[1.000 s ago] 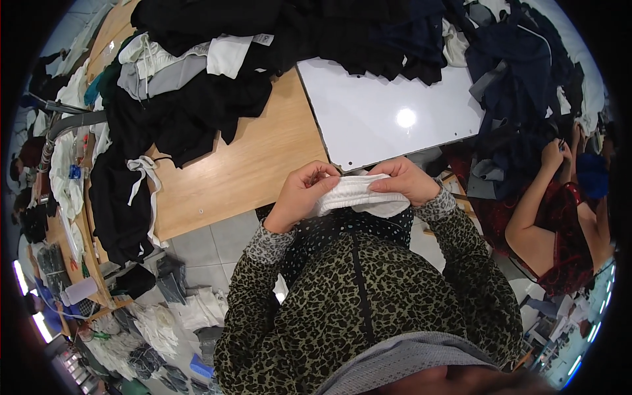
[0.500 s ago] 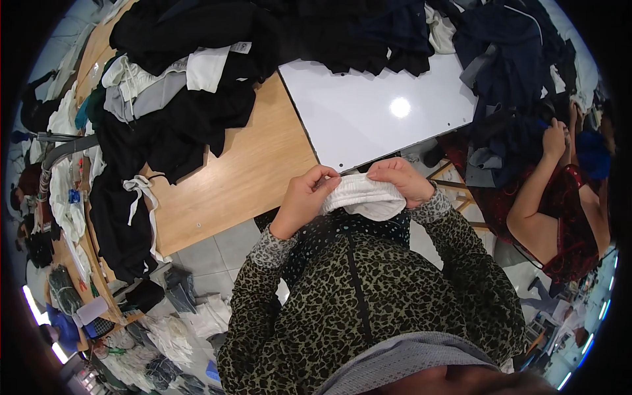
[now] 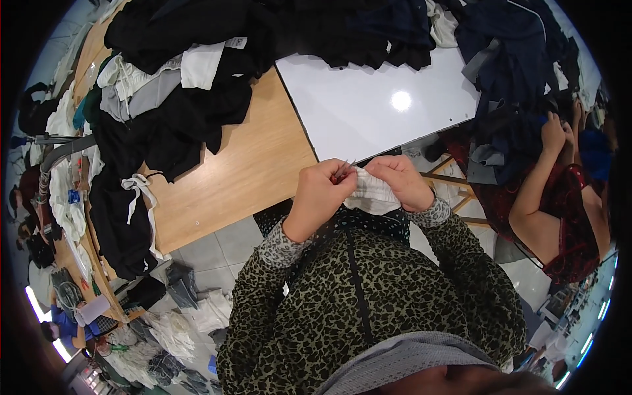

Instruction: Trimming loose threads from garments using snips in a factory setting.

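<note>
In front of my body, a gathered white elastic cloth band (image 3: 374, 195) hangs between my hands. My right hand (image 3: 403, 182) pinches its upper edge at the right, thumb and fingers pressed together. My left hand (image 3: 324, 196) is closed around small thread snips (image 3: 345, 172), at the band's left end. Their pointed metal tips stick out past the fingertips toward the band's upper edge, and a bit of red shows in the grip. The rest of the snips is covered by the fingers.
Beyond my hands are a wooden tabletop (image 3: 217, 178) and a glossy white board (image 3: 368, 105). Black garments (image 3: 191, 131) pile up at left, navy ones (image 3: 507, 59) at far right. A co-worker's arm (image 3: 534, 174) is at right. White cloth bundles (image 3: 171, 342) lie on the floor at lower left.
Snips now show in my left hand, which held only the band's edge before. The left hand has come closer to the right, and less of the white band shows.
</note>
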Demonstrator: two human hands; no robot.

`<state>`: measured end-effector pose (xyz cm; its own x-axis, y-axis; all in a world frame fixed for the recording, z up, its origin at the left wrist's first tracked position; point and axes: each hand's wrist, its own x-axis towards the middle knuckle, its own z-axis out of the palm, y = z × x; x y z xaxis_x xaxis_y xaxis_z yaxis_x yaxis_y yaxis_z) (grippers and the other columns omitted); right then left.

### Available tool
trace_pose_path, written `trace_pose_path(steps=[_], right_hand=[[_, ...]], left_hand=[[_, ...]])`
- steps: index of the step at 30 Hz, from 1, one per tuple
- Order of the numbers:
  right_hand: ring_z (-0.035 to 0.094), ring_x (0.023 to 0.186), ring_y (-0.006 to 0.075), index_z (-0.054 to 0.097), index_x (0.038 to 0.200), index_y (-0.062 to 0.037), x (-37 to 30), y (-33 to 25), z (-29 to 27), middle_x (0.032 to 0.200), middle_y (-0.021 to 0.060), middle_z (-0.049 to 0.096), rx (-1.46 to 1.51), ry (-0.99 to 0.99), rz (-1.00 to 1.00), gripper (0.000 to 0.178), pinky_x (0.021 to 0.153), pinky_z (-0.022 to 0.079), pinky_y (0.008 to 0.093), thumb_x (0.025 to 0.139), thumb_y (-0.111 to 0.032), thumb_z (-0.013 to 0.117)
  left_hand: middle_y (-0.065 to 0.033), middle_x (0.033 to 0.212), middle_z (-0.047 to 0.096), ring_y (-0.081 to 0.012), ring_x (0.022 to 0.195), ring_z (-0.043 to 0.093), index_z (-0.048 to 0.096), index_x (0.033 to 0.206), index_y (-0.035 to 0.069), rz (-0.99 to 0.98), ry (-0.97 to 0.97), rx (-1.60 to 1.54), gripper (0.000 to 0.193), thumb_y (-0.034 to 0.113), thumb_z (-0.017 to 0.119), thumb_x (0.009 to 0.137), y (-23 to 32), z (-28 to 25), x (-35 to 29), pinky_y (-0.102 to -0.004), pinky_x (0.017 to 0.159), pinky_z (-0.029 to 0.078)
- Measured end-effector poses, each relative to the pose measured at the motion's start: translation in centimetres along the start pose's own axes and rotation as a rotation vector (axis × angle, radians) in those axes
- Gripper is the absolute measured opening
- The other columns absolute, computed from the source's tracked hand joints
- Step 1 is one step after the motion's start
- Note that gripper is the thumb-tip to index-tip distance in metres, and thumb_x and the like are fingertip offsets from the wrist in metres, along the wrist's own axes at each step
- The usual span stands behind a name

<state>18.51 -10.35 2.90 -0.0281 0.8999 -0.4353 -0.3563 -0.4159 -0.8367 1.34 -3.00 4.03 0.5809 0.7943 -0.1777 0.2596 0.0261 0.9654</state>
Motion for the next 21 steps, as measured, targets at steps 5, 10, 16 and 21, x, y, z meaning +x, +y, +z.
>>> trace_pose_path(steps=[5,10,16,21], right_hand=[[0.054,0.074,0.0057,0.064,0.091,0.0038,-0.3,0.4,0.3,0.081,0.0011,0.063,-0.117,0.001,-0.064,0.022,0.067,0.043,0.0208,0.089,-0.015,0.053],[0.055,0.074,0.0061,0.064,0.092,0.0036,-0.3,0.6,0.3,0.081,0.0014,0.063,-0.097,-0.010,-0.059,0.022,0.066,0.044,0.0211,0.089,-0.014,0.052],[0.056,0.072,0.0061,0.064,0.092,0.0033,-0.4,1.0,0.1,0.082,0.0022,0.064,0.057,-0.005,-0.021,0.020,0.064,0.045,0.0213,0.089,-0.013,0.052],[0.056,0.071,0.0064,0.064,0.094,0.0029,-0.4,1.6,-0.5,0.082,0.0027,0.064,0.093,-0.003,-0.027,0.020,0.064,0.046,0.0212,0.089,-0.012,0.053]], left_hand=[[-0.0008,0.065,0.058,-0.0037,0.055,0.049,0.061,0.083,-0.004,-0.150,-0.115,-0.085,0.012,0.007,0.064,0.079,-0.1,-0.4,0.3,-0.0183,0.047,0.039],[-0.0017,0.068,0.059,-0.0042,0.054,0.050,0.061,0.085,-0.003,-0.241,-0.157,-0.179,0.012,0.007,0.064,0.079,0.2,-0.5,0.4,-0.0180,0.047,0.040],[-0.0027,0.071,0.060,-0.0043,0.053,0.050,0.060,0.086,-0.002,-0.270,-0.167,-0.296,0.012,0.007,0.064,0.080,-0.1,-0.5,0.5,-0.0175,0.047,0.041],[-0.0033,0.070,0.061,-0.0045,0.053,0.051,0.060,0.086,-0.001,-0.294,-0.189,-0.347,0.011,0.008,0.064,0.080,-0.2,-0.6,0.5,-0.0173,0.046,0.041]])
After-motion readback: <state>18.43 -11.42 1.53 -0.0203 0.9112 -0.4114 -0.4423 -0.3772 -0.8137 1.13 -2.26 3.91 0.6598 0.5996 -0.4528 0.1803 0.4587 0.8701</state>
